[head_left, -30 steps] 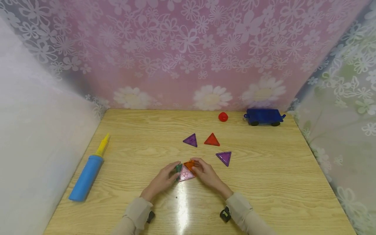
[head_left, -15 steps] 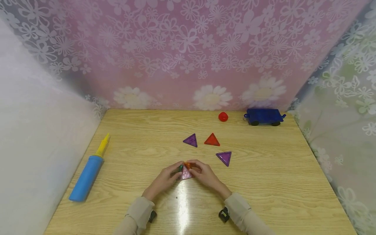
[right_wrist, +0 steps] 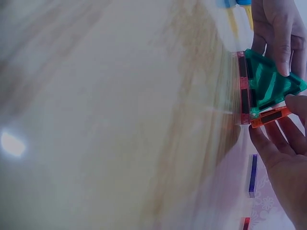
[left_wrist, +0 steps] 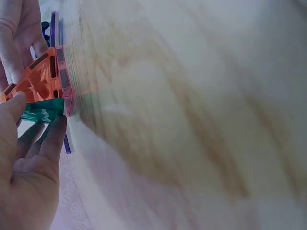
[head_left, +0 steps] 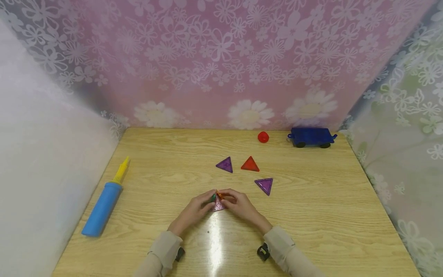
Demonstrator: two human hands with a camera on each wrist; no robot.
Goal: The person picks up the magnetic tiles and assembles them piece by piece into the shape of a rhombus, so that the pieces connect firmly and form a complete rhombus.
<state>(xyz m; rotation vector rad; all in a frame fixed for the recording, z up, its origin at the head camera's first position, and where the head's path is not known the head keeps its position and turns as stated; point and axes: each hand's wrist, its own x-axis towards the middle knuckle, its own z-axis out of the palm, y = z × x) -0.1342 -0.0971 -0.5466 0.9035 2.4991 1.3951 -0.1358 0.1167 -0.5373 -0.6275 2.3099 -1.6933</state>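
A clear pink triangular magnetic tile point(head_left: 219, 206) lies flat on the wooden table between both hands. My left hand point(head_left: 193, 211) pinches a green triangular magnetic tile point(right_wrist: 267, 82), which stands tilted up along one edge of the pink tile. Between the thumb and fingers of my right hand point(head_left: 244, 207) is an orange triangular magnetic tile point(left_wrist: 41, 79), raised along another edge. In both wrist views the green and orange tiles lean together and meet near their side edges. From the head view, fingers cover most of these two tiles.
Two purple triangular tiles point(head_left: 226, 165) point(head_left: 265, 186) and a red triangular tile point(head_left: 250, 165) lie beyond the hands. Near the back wall are a small red round piece point(head_left: 263, 137) and a blue wheeled cart point(head_left: 311, 137). A blue and yellow hand pump point(head_left: 103, 207) lies at left.
The orange and green tiles have been tilted up from the pink tile and brought together. My right hand has shifted slightly left and inward; the other tiles stay put.
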